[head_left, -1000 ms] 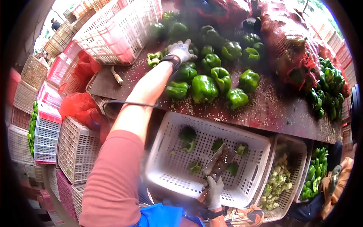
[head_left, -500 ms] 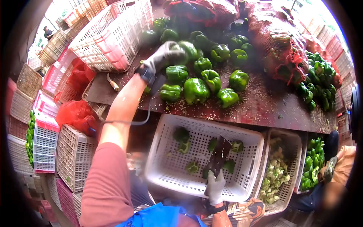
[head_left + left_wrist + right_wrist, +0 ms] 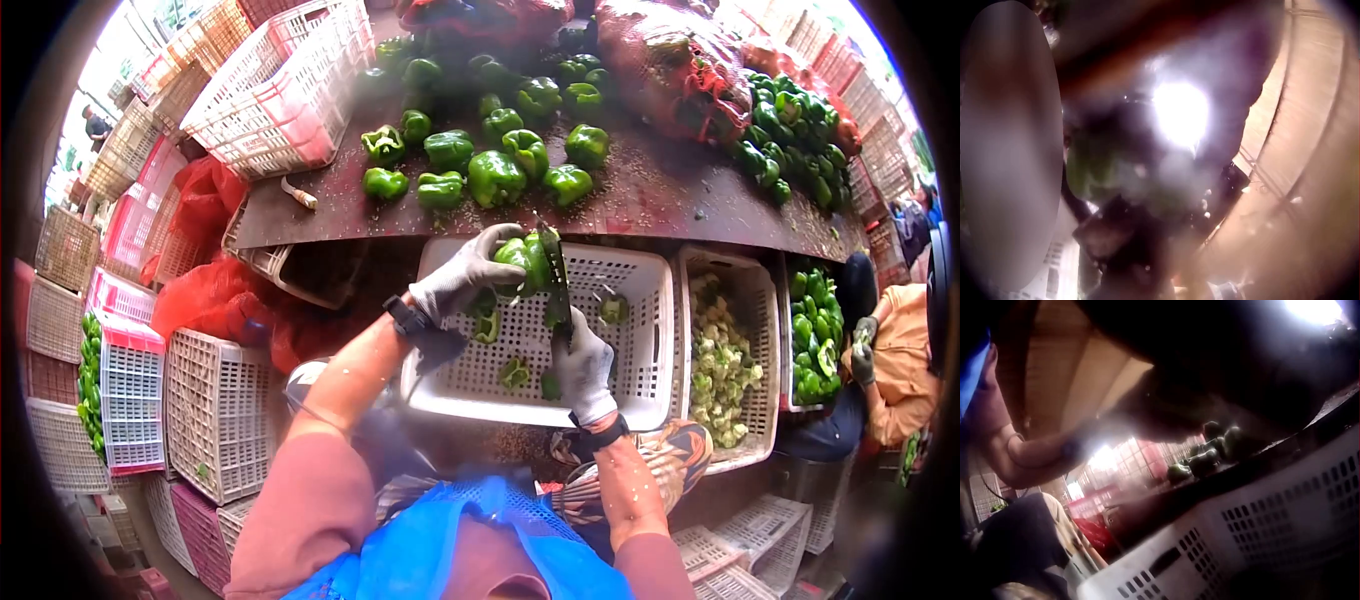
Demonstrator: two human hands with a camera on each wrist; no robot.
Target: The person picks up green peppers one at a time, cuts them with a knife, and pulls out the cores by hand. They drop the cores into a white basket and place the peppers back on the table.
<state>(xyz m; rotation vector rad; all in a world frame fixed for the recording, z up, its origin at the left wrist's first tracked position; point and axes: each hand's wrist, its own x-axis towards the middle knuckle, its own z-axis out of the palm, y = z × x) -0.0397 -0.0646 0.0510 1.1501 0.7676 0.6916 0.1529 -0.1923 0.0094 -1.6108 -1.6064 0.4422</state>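
In the head view the gloved left hand (image 3: 462, 277) grips a green pepper (image 3: 526, 262) above the back of a white crate (image 3: 540, 408). The gloved right hand (image 3: 586, 369) holds a dark, wide-bladed knife (image 3: 554, 272), its blade upright against the pepper's right side. Inside the crate lie several pepper pieces, one (image 3: 514, 373) near the middle. More whole peppers (image 3: 497, 179) stand on the dark table beyond. The left wrist view is blurred and dark. In the right wrist view the crate wall (image 3: 1260, 519) shows below a dark shape.
Red mesh sacks (image 3: 672, 68) and a heap of peppers (image 3: 795, 135) lie on the table. A small knife (image 3: 299, 195) rests at its left. A crate of pepper cores (image 3: 722, 375) stands right of the white crate; another person (image 3: 895, 355) sits further right.
The left hand has come back from the table to above the crate with a pepper. The right hand has risen, bringing the blade upright against it. The head view has shifted.
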